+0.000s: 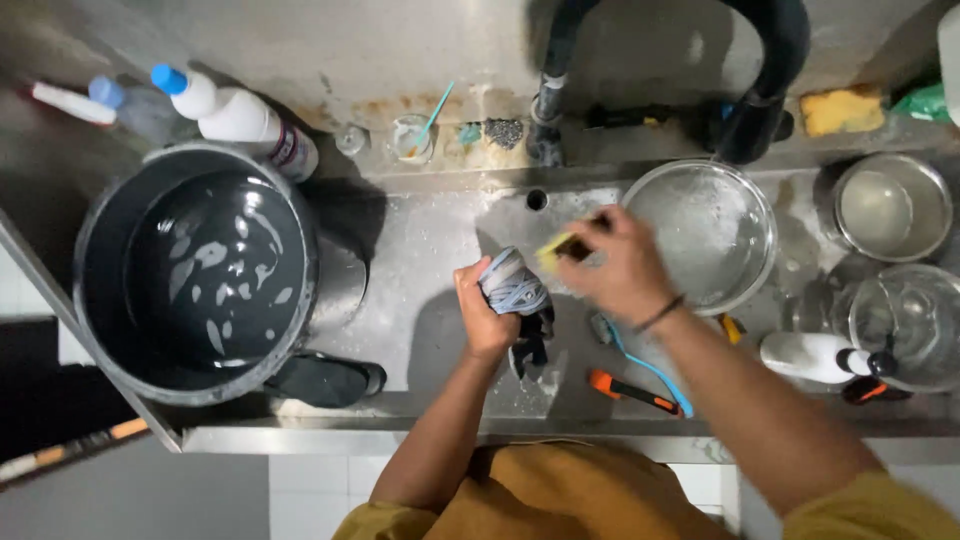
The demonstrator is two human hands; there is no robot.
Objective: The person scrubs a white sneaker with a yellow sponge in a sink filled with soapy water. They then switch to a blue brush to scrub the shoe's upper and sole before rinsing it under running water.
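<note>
While both hands are held over the wet steel sink (440, 250), a rolled blue-and-white striped cloth (513, 287) is gripped in the closed left hand (483, 312), its dark end hanging down below the fist. The right hand (618, 265) is closed around a small yellow sponge (553, 250), which is pressed against the top of the cloth. A dark band is worn on the right wrist.

The sink basin is seen to be stainless steel, stained and spotted with water, with rust marks along the back ledge. Well to the left of the left hand, a large grey bucket (196, 272) holding water is set in the basin, and white plastic bottles (240, 118) lie behind it. Just beyond the right hand, a glass bowl (712, 235) with suds is placed; further right, a steel bowl (892, 207) and a second glass bowl (910, 322) are seen. A black tap pipe (549, 100) rises behind the hands. Below the right hand, a light-blue brush (640, 362) and an orange-handled tool (630, 392) lie in the basin. White tiles are visible beneath the front edge.
</note>
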